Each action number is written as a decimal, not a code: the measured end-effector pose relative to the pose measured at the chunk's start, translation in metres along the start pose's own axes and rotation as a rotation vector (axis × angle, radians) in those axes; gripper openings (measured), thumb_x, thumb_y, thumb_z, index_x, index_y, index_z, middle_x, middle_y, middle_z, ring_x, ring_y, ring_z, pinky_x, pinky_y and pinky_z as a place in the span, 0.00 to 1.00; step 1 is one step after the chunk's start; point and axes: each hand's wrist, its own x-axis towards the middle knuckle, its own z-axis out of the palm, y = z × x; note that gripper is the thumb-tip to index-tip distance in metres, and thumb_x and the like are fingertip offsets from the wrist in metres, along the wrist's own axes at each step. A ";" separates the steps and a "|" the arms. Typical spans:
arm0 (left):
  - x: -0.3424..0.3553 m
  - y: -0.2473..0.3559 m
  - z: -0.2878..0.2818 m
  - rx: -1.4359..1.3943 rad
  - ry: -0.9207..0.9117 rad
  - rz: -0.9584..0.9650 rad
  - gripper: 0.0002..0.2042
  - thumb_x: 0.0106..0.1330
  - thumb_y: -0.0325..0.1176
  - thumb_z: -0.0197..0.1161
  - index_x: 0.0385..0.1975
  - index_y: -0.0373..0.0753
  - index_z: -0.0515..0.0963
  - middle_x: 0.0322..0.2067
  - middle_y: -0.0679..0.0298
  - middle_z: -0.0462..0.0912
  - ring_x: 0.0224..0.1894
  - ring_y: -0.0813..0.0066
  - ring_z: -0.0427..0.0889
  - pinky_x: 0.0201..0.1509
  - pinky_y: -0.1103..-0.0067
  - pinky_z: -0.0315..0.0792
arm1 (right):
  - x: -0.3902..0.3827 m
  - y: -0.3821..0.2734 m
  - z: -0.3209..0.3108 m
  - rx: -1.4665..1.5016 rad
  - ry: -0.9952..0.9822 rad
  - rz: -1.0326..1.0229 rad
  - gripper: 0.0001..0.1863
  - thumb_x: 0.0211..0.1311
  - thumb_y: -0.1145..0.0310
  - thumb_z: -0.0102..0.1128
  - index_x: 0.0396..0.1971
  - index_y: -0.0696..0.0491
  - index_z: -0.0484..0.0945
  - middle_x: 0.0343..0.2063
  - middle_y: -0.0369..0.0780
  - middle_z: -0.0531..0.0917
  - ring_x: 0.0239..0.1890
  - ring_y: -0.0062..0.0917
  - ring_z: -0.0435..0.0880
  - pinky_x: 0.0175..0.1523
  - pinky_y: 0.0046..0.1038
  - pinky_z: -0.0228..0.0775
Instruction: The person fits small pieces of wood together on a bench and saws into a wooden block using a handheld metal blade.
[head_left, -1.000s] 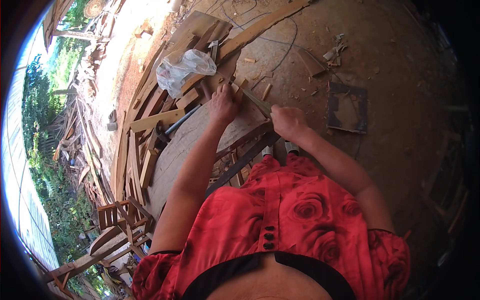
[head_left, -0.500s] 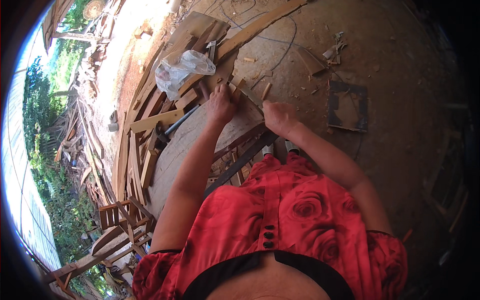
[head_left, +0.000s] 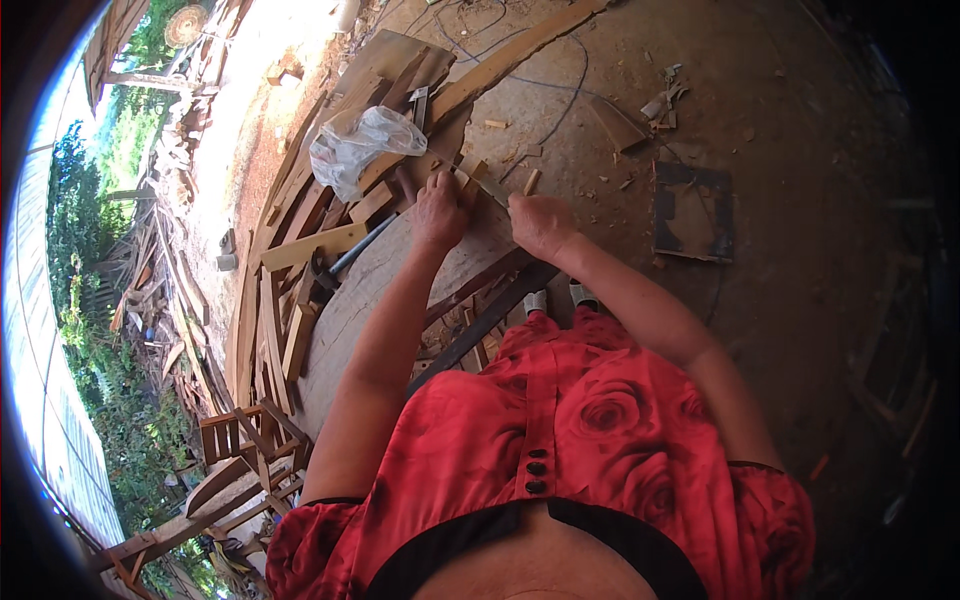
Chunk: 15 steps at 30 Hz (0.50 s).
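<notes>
A grey worktop (head_left: 370, 290) with a curved edge stretches out in front of me. My left hand (head_left: 440, 212) presses down near its far end, fingers bent over a small piece of wood (head_left: 461, 177) that is mostly hidden. My right hand (head_left: 545, 225) is closed, its handle covered by the fingers, and a flat greyish metal blade (head_left: 492, 188) runs from it toward the left hand. Whether the blade is a saw's or a knife's I cannot tell. A short light wood block (head_left: 479, 168) lies just past the blade.
A clear plastic bag (head_left: 365, 145) rests on scrap boards left of my hands. A hammer (head_left: 325, 272) lies on the worktop's left side near stacked wood offcuts (head_left: 297, 340). A dark square frame (head_left: 692, 210), a cable (head_left: 585, 75) and wood chips lie on the floor.
My right hand has moved left toward my left hand, and the blade has slid the same way. The left hand has stayed nearly in place.
</notes>
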 end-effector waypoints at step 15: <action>0.002 -0.001 0.004 -0.016 0.033 0.017 0.19 0.62 0.48 0.57 0.39 0.37 0.68 0.41 0.48 0.75 0.48 0.45 0.73 0.48 0.58 0.67 | 0.011 0.000 0.009 0.037 0.052 -0.041 0.08 0.53 0.71 0.49 0.29 0.55 0.77 0.28 0.50 0.83 0.34 0.45 0.84 0.40 0.43 0.75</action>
